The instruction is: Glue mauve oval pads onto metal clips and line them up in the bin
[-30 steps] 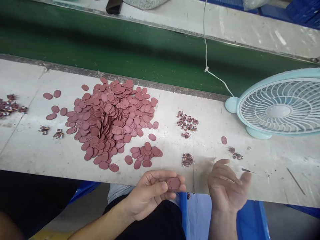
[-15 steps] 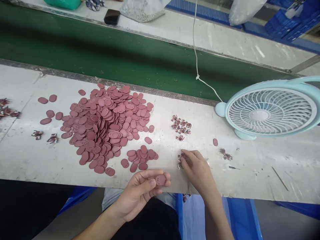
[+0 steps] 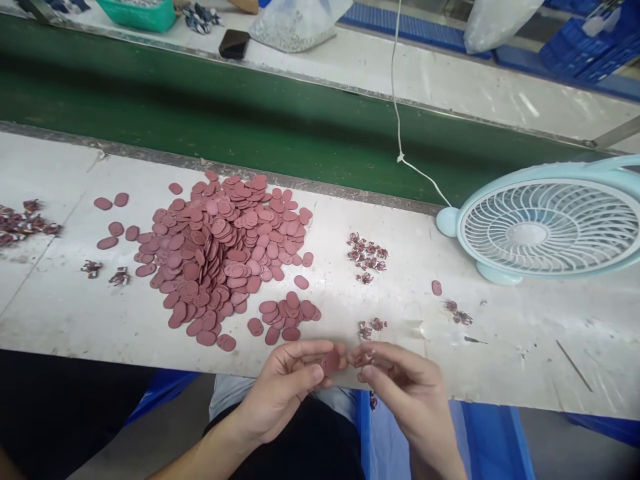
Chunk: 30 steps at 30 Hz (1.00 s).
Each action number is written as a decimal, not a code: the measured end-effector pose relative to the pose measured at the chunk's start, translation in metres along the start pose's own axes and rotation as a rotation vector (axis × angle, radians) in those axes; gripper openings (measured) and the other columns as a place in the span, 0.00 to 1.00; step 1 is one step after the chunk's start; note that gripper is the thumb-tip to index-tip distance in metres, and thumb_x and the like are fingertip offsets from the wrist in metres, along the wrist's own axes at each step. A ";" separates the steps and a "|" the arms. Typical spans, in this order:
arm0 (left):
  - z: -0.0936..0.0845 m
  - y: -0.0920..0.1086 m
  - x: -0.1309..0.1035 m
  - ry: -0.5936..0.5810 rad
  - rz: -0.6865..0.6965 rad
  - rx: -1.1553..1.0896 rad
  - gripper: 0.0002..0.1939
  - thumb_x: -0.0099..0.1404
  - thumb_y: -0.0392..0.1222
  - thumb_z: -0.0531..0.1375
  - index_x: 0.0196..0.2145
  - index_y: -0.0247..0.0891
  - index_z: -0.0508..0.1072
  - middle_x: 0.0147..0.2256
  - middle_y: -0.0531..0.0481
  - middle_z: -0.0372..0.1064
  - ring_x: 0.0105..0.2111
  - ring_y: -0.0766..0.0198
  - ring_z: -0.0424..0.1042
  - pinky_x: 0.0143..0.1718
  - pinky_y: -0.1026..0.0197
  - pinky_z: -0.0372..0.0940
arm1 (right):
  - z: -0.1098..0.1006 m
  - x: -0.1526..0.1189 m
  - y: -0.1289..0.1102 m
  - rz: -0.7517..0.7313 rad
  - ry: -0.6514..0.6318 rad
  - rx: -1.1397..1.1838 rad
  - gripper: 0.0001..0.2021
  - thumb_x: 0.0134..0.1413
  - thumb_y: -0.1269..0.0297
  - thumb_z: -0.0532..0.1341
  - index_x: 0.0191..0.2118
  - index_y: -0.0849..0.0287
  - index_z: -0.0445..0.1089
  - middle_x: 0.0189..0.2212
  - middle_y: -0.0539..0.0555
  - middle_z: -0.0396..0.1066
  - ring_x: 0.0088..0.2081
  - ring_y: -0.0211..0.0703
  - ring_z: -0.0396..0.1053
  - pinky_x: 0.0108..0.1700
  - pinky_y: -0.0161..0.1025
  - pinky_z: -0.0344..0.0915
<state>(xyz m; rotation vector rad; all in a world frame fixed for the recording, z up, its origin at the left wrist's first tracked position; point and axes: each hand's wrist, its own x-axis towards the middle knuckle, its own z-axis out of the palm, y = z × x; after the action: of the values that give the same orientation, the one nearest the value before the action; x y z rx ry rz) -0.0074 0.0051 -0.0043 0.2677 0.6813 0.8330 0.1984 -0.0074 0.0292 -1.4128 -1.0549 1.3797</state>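
Between the fingers and thumb of my left hand [image 3: 290, 383] is a dark pink oval disc [image 3: 331, 361], above the table's front edge. My right hand [image 3: 407, 383] pinches a small brown-and-white figure-like part [image 3: 363, 360] just to the right of the disc; its details are blurred. Two or three similar small parts [image 3: 373, 327] lie on the table beyond my right fingertips. A small group of the oval discs [image 3: 290, 312] rests beyond my left hand, and a large heap of them [image 3: 215, 247] spreads behind that group.
A light blue fan [image 3: 530, 230] stands at the right, its white cord [image 3: 400, 157] running up past the green belt [image 3: 300, 140]. More small parts [image 3: 367, 253] lie right of the heap, others [image 3: 25, 223] at far left. A blue bin [image 3: 495, 433] sits below the table edge.
My right hand has picked up a small brown-and-white part from the table and brought it toward my left hand. The disc in my left hand has turned. The view has shifted slightly.
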 end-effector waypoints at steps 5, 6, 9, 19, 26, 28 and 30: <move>0.004 0.000 0.001 0.020 0.047 0.100 0.14 0.62 0.37 0.70 0.46 0.44 0.82 0.52 0.45 0.79 0.51 0.55 0.78 0.48 0.61 0.72 | 0.015 -0.008 -0.003 -0.075 0.038 0.025 0.12 0.57 0.71 0.68 0.43 0.47 0.81 0.40 0.52 0.77 0.37 0.41 0.76 0.36 0.35 0.76; 0.005 0.001 0.001 0.021 0.055 0.118 0.14 0.62 0.37 0.70 0.46 0.44 0.82 0.52 0.45 0.79 0.51 0.54 0.78 0.49 0.59 0.72 | 0.016 -0.007 -0.002 -0.068 0.026 0.030 0.12 0.57 0.72 0.68 0.43 0.46 0.81 0.38 0.52 0.77 0.36 0.41 0.76 0.34 0.34 0.76; 0.006 0.000 0.001 0.021 0.078 0.161 0.14 0.62 0.36 0.70 0.46 0.44 0.82 0.54 0.45 0.78 0.51 0.55 0.78 0.52 0.57 0.71 | 0.018 -0.007 -0.001 -0.019 -0.022 0.009 0.11 0.59 0.70 0.68 0.43 0.45 0.81 0.36 0.51 0.78 0.36 0.41 0.76 0.35 0.35 0.75; 0.004 -0.003 0.003 -0.016 0.071 0.164 0.14 0.62 0.32 0.69 0.45 0.42 0.82 0.50 0.46 0.80 0.48 0.59 0.80 0.50 0.60 0.72 | 0.020 -0.007 -0.002 0.051 -0.060 -0.023 0.10 0.60 0.67 0.68 0.46 0.45 0.81 0.35 0.50 0.78 0.34 0.40 0.75 0.34 0.35 0.72; 0.007 -0.006 0.003 0.079 0.038 0.190 0.04 0.58 0.33 0.72 0.30 0.37 0.81 0.45 0.46 0.81 0.43 0.60 0.79 0.45 0.60 0.72 | 0.013 -0.009 -0.010 0.082 -0.112 -0.084 0.08 0.60 0.65 0.68 0.45 0.51 0.81 0.35 0.53 0.78 0.33 0.41 0.75 0.33 0.36 0.73; 0.007 -0.006 0.002 0.089 0.041 0.220 0.03 0.58 0.34 0.72 0.29 0.38 0.82 0.45 0.46 0.81 0.43 0.58 0.79 0.46 0.59 0.71 | 0.013 -0.008 -0.010 0.091 -0.103 -0.089 0.07 0.60 0.64 0.68 0.44 0.52 0.81 0.35 0.53 0.78 0.32 0.41 0.75 0.33 0.35 0.73; 0.007 -0.007 0.002 0.100 0.054 0.217 0.02 0.58 0.35 0.72 0.29 0.38 0.83 0.45 0.46 0.81 0.44 0.57 0.79 0.47 0.58 0.71 | 0.015 -0.008 -0.008 0.092 -0.079 -0.068 0.06 0.60 0.64 0.68 0.43 0.52 0.81 0.35 0.53 0.77 0.33 0.40 0.75 0.34 0.35 0.74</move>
<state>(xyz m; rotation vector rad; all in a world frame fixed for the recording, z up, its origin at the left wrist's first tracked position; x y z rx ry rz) 0.0025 0.0023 -0.0031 0.4440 0.8631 0.8279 0.1828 -0.0127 0.0391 -1.4829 -1.1092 1.4891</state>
